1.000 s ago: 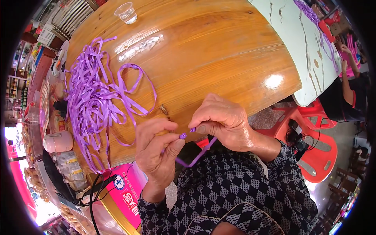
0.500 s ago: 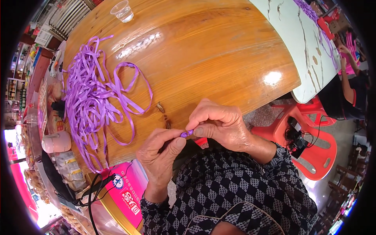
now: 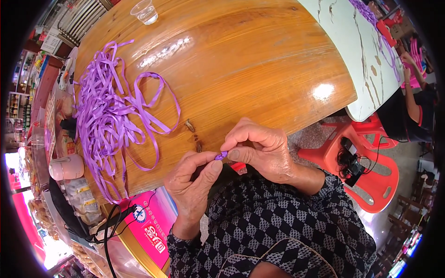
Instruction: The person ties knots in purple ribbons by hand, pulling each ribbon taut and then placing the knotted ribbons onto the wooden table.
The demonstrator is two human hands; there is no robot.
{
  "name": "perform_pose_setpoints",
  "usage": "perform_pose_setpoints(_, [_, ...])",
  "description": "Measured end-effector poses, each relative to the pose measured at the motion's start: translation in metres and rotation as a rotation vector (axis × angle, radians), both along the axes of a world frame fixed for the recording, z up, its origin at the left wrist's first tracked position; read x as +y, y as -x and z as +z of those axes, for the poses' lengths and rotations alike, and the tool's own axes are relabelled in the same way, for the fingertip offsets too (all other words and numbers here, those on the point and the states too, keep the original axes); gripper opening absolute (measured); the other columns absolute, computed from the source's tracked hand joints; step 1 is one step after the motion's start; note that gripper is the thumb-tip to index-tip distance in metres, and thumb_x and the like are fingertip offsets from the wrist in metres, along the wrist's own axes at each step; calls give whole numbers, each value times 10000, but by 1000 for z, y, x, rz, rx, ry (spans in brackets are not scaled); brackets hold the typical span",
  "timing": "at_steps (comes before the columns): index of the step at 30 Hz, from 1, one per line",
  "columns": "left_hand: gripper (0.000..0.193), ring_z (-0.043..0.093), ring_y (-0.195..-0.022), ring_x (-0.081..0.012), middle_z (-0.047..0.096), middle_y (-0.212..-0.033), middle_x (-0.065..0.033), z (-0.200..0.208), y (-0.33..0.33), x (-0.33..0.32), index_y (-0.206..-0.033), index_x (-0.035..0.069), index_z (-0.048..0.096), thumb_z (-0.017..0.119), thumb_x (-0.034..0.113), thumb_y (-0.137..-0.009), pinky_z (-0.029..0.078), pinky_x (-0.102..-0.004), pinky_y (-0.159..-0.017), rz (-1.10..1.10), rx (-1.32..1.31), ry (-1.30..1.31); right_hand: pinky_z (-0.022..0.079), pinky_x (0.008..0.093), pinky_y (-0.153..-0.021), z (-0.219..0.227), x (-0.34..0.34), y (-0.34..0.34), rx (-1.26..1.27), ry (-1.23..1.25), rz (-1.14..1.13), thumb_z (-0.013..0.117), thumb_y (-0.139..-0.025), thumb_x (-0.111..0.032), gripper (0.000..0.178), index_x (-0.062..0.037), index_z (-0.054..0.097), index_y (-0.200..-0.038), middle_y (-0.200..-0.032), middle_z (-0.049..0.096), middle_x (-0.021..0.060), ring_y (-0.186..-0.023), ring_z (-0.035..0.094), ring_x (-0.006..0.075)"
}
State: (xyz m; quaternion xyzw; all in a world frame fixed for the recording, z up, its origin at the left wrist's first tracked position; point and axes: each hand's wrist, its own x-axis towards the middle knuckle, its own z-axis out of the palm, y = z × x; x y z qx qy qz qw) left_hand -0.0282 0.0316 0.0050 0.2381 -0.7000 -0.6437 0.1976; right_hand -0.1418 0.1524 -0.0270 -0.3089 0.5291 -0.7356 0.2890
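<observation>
While pinched between the fingertips of both hands, small purple ribbon piece sat just off the near edge of the round wooden counter. Left hand clamped on it from below, right hand closed on it from above. Loose purple ribbon pile along the counter's left edge; clear plastic cup at the far edge.
</observation>
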Motion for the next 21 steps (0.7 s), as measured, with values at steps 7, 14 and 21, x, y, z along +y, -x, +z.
perform_pose_setpoints(7, [148, 496, -681, -76, 567, -768, -15, 0, -1, 0, -871, -44, 654, 690, -21, -728, 369, -181, -606, 5, 11, -4, 465, 206, -643, 2, -1, 0, 67, -35, -20, 637, -781, 65, 136, 3, 632, -902, -876, 554, 56, -757, 547, 101])
perform_pose_setpoints(14, [114, 488, -652, -65, 574, -734, -8, -1, 0, 0, -858, -19, 665, 702, 24, -759, 370, -182, -571, 12, 60, -46, 458, 207, -647, 1, -1, 0, 116, -49, -32, 649, -772, 58, 124, 1, 636, -882, -867, 561, 53, -764, 547, 103])
perform_pose_setpoints(21, [107, 477, -645, -62, 570, -733, -4, -5, -1, 1, -850, -18, 667, 700, 9, -752, 359, -180, -565, 30, 50, -68, 444, 212, -653, 2, -2, -1, 94, -20, -39, 660, -762, 52, 136, -4, 640, -885, -864, 568, 48, -761, 535, 103])
